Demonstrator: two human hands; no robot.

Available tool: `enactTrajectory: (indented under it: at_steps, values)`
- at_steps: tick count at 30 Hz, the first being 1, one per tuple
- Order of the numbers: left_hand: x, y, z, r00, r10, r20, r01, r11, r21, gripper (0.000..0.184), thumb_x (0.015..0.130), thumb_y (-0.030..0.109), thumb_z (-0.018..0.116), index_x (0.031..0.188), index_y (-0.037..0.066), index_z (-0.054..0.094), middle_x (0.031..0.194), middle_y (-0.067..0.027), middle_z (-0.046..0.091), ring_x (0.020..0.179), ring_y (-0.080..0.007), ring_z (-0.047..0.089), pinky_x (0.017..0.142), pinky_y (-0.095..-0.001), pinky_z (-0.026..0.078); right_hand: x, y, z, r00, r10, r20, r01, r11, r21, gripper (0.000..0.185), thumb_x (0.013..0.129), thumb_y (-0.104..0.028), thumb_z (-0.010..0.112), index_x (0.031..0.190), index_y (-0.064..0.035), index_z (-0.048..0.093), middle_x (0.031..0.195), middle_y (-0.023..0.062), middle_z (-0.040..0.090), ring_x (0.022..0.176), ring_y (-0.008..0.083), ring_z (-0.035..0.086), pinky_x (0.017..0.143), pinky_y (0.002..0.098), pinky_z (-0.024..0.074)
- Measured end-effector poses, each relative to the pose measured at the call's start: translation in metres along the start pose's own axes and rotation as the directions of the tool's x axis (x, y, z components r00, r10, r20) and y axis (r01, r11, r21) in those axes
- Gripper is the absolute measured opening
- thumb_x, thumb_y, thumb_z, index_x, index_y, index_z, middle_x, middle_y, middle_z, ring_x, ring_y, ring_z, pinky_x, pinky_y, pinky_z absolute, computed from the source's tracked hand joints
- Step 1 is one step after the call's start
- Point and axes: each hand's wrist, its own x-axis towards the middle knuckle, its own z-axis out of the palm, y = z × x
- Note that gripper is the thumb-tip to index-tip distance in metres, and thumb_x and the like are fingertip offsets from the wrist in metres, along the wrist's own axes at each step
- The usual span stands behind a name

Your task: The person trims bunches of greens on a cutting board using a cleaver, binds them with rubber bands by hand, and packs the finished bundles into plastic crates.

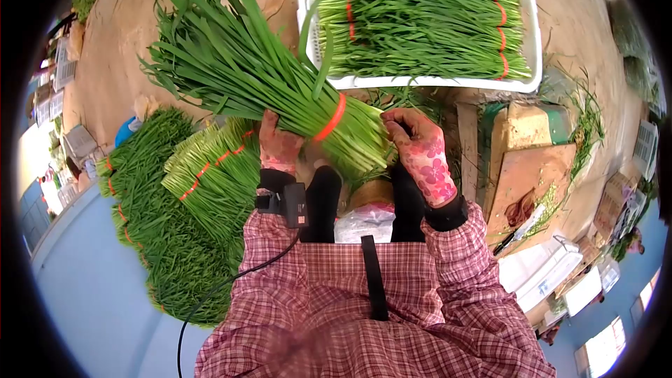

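Note:
A large bundle of garlic chives [269,84], tied with an orange band [332,117], lies aslant in front of me. Its leaves point to the upper left and its pale stalk ends to the lower right. My left hand [278,145], in a patterned glove, is closed around its underside; most of those fingers are hidden beneath the leaves. At the stalk ends, my right hand [421,150] is closed, thumb and forefinger pinched together at the bundle's edge. What is in that pinch is too small to make out.
A white crate [434,84] of banded chives stands ahead. More banded bundles [192,203] are piled at left. To the right, a wooden board [528,189] bears brown bands and a knife [521,227] near its edge. A clear plastic bag [365,225] lies between my legs.

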Motion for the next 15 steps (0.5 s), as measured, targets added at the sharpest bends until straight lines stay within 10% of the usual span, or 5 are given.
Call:
enactTrajectory:
  at_steps: [15]
  values:
    - [0.037,-0.003,-0.097,0.963,0.199,0.182,-0.157,0.963,-0.220,0.040,0.101,0.029,0.049,0.132,0.003,0.051,0.132,-0.0129,0.056,0.120,-0.0317,0.054,0.104,-0.0503,0.044,0.077,0.047,0.108,0.911,-0.331,0.245,0.408,0.808,-0.425,0.004,0.082,-0.013,0.069,0.085,-0.0114,0.069,0.086,0.0056,0.066,0.077,0.0288,0.066,0.067,0.0402,0.0507]
